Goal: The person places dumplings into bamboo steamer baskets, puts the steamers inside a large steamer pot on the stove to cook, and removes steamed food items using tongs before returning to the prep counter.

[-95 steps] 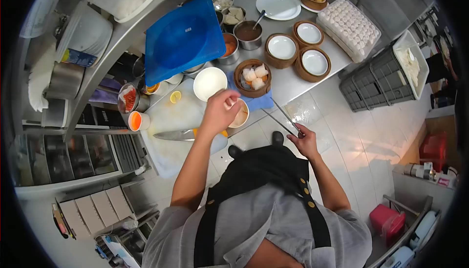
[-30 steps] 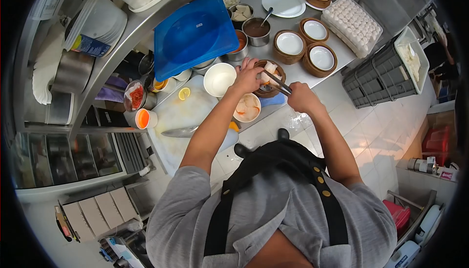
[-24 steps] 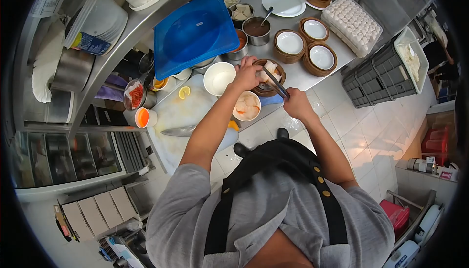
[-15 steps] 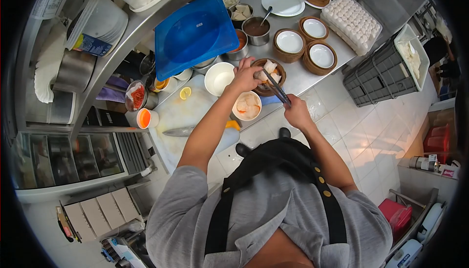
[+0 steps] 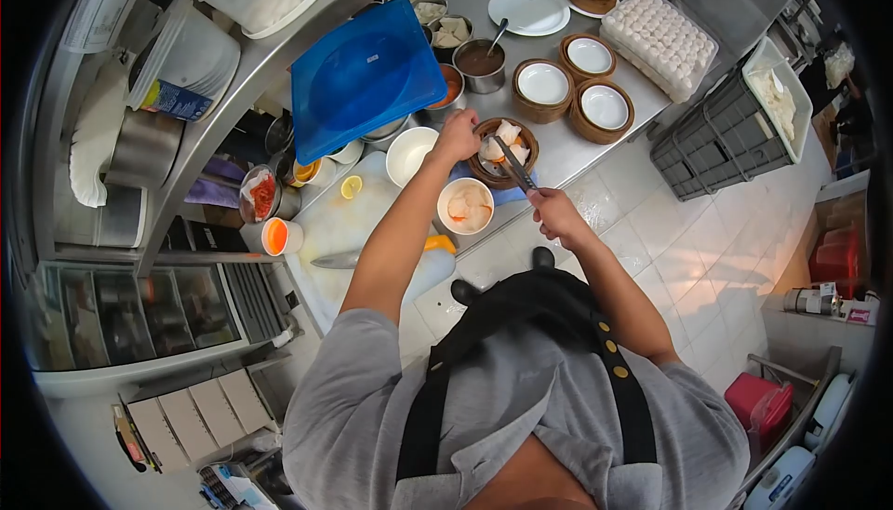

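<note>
My right hand [image 5: 560, 215] is closed on a pair of dark metal tongs [image 5: 517, 166]. Their tips reach into a round bamboo steamer basket [image 5: 488, 176] and touch pale dumplings [image 5: 502, 138] with orange on them. At the basket's left rim my left hand [image 5: 457, 135] has its fingers curled around the edge, though the fingertips are partly hidden. Just in front of the basket stands a white bowl [image 5: 465, 206] of pale, orange-tinged pieces. Left of it is another white bowl [image 5: 409, 157], with nothing seen in it.
Bamboo steamers with white dishes [image 5: 605, 106] stand to the right, near a tray of white dumplings [image 5: 660, 40]. A knife [image 5: 341, 258] lies on the cutting board [image 5: 344, 222] beside a lemon half [image 5: 351, 186]. Behind are a blue lid [image 5: 363, 82] and a sauce pot [image 5: 482, 64].
My left hand has drawn back from over the dumplings to the basket's left rim. My right hand and the tongs have shifted slightly, the tips now lower among the dumplings.
</note>
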### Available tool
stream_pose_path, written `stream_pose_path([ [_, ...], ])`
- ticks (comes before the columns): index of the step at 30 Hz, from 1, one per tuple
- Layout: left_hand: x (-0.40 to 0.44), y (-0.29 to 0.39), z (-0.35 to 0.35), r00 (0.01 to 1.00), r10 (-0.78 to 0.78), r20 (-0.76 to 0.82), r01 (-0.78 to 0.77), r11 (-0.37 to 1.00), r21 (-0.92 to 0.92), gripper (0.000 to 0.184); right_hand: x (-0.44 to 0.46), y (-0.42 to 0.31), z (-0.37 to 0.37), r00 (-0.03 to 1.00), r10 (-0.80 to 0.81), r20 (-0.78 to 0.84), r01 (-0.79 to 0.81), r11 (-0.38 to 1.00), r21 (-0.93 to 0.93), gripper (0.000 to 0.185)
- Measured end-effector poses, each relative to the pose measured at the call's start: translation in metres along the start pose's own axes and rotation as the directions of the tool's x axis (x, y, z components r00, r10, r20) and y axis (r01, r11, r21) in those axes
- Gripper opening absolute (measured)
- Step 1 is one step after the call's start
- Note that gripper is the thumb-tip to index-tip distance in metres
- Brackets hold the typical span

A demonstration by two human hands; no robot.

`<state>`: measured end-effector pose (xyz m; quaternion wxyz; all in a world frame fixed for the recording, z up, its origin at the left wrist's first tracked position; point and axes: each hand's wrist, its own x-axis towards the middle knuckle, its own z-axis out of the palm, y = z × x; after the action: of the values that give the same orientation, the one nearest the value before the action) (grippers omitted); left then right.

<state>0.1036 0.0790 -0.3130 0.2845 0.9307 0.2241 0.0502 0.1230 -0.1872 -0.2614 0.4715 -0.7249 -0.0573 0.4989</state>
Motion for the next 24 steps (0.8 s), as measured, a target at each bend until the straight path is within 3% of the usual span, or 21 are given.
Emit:
stream_pose_path([
  [2,-0.007,-0.005,0.003,0.994,0.111,-0.026,-0.111,0.994,-0.004,0.029,0.014,0.009,0.001,0.998,0.023,0.061,-0.035,0.980,0.194,0.027],
  [8,-0.020,0.002,0.008,0.996,0.000,0.088,-0.011,0.992,0.127,0.034,0.019,0.001,0.016,0.984,0.170,0.048,-0.175,0.892,0.416,0.022],
  [11,-0.014,0.004,0.008,0.976,-0.096,0.194,0.065,0.985,0.161,0.035,0.022,0.003,0.022,0.989,0.141,0.046,-0.146,0.884,0.444,0.018],
  [17,-0.007,-0.011,0.022,0.980,-0.053,0.192,0.042,0.997,0.059,0.033,0.023,0.015,0.028,0.999,0.031,0.024,-0.039,0.869,0.493,0.014],
  [24,-0.001,-0.029,0.006,0.977,0.131,0.169,-0.131,0.991,-0.009,0.039,0.027,0.027,0.030,0.994,-0.083,0.078,0.031,0.858,0.512,0.010],
])
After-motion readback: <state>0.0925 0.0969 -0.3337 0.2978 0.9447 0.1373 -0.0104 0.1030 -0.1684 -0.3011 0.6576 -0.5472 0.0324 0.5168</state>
